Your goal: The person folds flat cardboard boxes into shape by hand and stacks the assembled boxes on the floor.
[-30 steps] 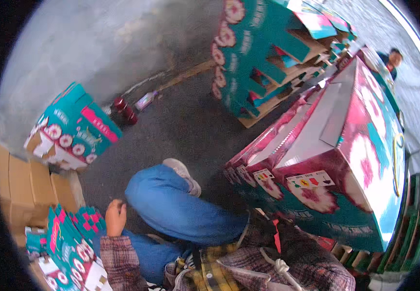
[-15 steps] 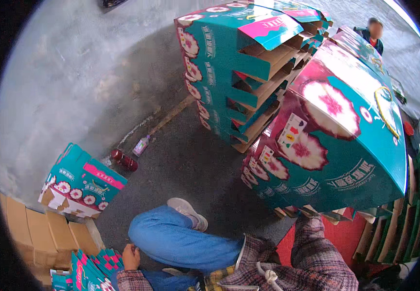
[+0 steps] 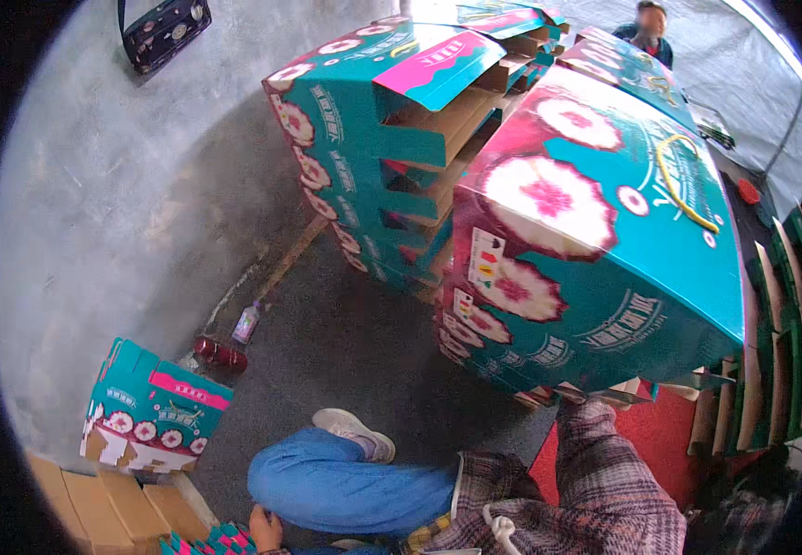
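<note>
Beside my bent knee at the bottom, my left hand hangs with its fingers loosely curled and nothing visible in them. Folded teal-and-pink cartons lie just left of it. My right arm, in a plaid sleeve, reaches to the lower edge of a leaning stack of teal-and-pink cardboard cartons printed with sliced fruit. My right hand is hidden under or behind that stack. The top carton carries a yellow rope handle. Behind it leans another stack of like cartons, flaps open on its right side.
A flattened carton leans near the wall at left, above brown cardboard. A red bottle and a small clear bottle lie by the wall. More cartons stand at right. A person is far off; a dark bag hangs at upper left.
The whole view has shifted, bringing the dark bag fully in; the stacks now appear further left. My left hand sits lower in the picture. My right sleeve still meets the stack's lower edge.
</note>
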The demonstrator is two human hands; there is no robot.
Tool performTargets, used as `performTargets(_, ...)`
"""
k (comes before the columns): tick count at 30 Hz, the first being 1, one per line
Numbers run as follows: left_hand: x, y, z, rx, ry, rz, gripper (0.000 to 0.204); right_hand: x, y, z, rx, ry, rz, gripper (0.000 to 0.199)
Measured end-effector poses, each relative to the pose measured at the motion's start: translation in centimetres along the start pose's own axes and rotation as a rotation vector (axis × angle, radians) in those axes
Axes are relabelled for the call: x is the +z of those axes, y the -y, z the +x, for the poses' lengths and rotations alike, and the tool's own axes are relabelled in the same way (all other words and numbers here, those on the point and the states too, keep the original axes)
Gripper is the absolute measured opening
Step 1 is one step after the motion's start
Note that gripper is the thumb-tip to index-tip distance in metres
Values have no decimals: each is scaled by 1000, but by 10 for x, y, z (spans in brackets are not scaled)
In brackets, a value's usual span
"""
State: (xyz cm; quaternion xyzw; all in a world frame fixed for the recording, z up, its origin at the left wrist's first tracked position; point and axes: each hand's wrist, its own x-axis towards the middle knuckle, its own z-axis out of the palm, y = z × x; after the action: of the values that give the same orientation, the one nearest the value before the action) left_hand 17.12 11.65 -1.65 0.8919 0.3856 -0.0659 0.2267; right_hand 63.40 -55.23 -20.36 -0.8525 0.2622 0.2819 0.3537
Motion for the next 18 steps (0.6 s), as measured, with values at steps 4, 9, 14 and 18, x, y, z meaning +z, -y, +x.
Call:
performTargets(4, 4, 54, -15, -63, 13, 58, 23, 36, -31, -30, -1, 65, -22, 31)
performTargets(9, 5, 40, -21, 11, -46, -33, 26, 131, -90, -79, -21, 287, -76, 31)
performTargets(14, 3, 6, -22, 134, -153, 96, 30, 156, -20, -55, -142, 328, -107, 32)
performTargets(18, -10, -24, -39, 15, -60, 34, 26, 152, 32, -30, -151, 328, -142, 32)
